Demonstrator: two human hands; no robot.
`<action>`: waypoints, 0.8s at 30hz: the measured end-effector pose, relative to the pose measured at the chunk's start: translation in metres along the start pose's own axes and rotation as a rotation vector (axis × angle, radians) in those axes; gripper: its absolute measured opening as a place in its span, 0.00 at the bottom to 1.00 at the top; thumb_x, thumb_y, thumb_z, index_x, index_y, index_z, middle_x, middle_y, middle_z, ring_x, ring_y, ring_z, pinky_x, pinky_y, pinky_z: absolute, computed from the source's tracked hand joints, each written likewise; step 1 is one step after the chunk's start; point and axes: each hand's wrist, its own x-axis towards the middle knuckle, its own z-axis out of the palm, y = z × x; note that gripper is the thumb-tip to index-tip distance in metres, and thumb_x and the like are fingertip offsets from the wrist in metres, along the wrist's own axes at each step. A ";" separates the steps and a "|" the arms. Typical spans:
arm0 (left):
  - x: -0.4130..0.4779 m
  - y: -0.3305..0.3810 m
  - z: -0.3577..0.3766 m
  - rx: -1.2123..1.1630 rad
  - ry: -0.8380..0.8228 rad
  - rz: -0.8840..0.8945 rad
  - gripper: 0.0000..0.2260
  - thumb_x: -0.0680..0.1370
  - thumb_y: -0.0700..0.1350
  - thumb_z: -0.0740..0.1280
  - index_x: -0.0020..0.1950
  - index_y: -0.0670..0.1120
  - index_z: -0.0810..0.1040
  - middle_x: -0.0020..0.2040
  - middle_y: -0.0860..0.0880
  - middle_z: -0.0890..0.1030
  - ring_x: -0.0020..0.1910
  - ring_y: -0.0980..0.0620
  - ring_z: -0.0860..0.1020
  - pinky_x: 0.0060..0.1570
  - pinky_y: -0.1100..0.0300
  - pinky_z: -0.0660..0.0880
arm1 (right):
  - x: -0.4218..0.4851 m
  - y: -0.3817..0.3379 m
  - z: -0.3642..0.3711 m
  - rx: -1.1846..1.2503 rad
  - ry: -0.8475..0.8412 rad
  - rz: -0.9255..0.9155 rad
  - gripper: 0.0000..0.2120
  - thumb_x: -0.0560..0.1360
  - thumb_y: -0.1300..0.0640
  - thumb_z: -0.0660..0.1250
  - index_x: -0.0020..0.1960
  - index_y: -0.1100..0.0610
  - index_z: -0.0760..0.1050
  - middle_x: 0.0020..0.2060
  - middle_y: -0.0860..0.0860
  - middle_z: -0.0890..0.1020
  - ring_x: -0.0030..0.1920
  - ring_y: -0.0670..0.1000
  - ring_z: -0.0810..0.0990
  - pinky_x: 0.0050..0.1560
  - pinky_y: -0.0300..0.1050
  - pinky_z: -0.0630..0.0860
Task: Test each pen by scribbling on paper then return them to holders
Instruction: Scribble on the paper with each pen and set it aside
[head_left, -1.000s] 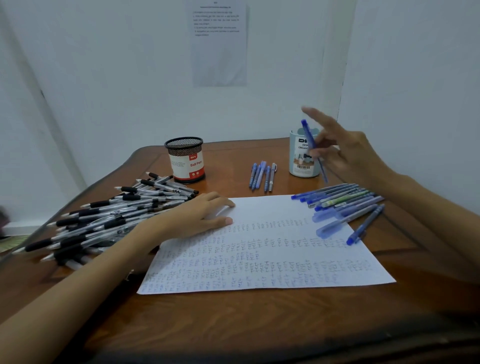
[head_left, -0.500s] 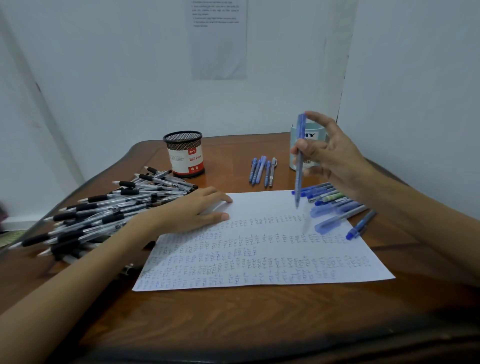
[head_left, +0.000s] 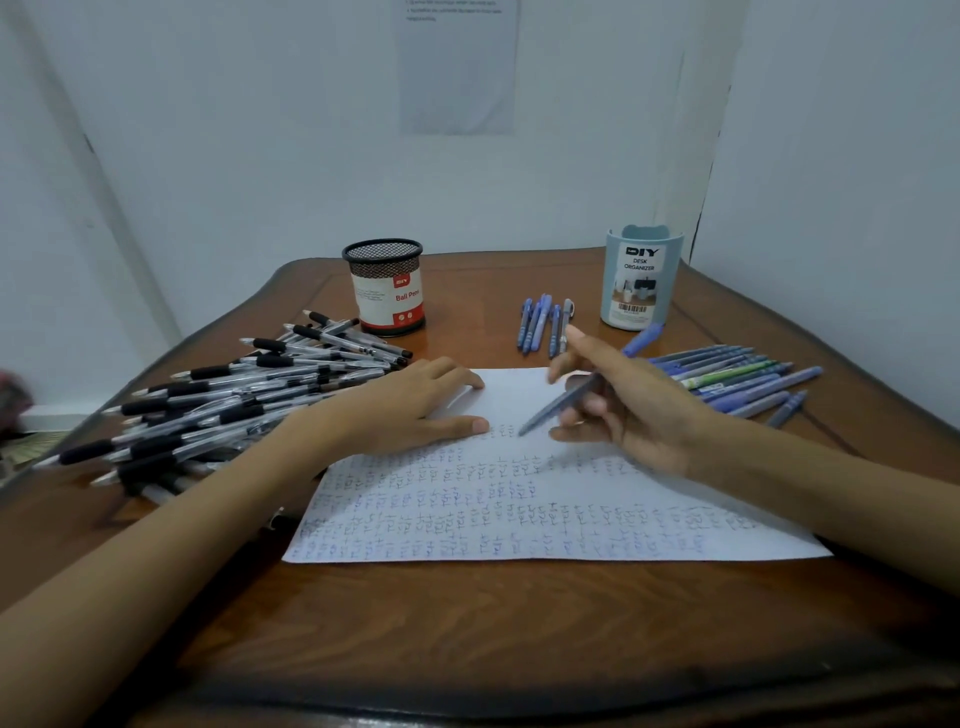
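Plastic and lilac-blue, the slim pen (head_left: 556, 410) slants over the far part of the white sheet of paper (head_left: 519, 499), which is filled with rows of small blue scribbles. Its tip points down at the upper rows; whether it touches I cannot tell. The right hand (head_left: 639, 410) grips the lower barrel, thumb and curled fingers pinching it, forefinger lifted.

The pen looks light, stiff and smooth, apt to roll or twist, so a pinch low on the barrel and gentle pressure should serve. The left hand (head_left: 415, 405) lies flat on the sheet's far left corner, fingers straight, pinning the thin paper, which would probably slide otherwise.

Left of the sheet lies a pile of clear black-gripped pens (head_left: 234, 405); right of it, a fan of blue pens (head_left: 737, 379). Beyond it are a few blue pens (head_left: 543, 325), a black mesh holder (head_left: 387, 291) and a pale blue organizer cup (head_left: 641, 275).
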 end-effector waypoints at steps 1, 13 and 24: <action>0.000 0.000 0.000 0.005 0.002 0.002 0.27 0.76 0.62 0.54 0.72 0.51 0.60 0.69 0.52 0.64 0.62 0.57 0.64 0.60 0.64 0.63 | -0.002 0.000 0.001 -0.039 -0.077 0.022 0.20 0.78 0.46 0.58 0.44 0.61 0.79 0.26 0.55 0.77 0.28 0.50 0.81 0.29 0.41 0.79; 0.000 0.000 0.000 0.015 0.009 0.002 0.28 0.76 0.63 0.53 0.73 0.51 0.60 0.70 0.52 0.64 0.65 0.55 0.64 0.63 0.61 0.63 | -0.006 0.016 0.008 -0.556 -0.114 -0.296 0.21 0.71 0.56 0.71 0.24 0.58 0.65 0.18 0.53 0.68 0.18 0.48 0.64 0.20 0.37 0.62; 0.000 0.000 0.001 0.004 0.007 0.001 0.30 0.74 0.64 0.52 0.72 0.52 0.60 0.70 0.53 0.64 0.65 0.56 0.63 0.62 0.64 0.61 | -0.003 0.019 0.006 -0.585 -0.154 -0.313 0.20 0.74 0.65 0.67 0.26 0.62 0.66 0.19 0.54 0.67 0.19 0.47 0.65 0.22 0.36 0.64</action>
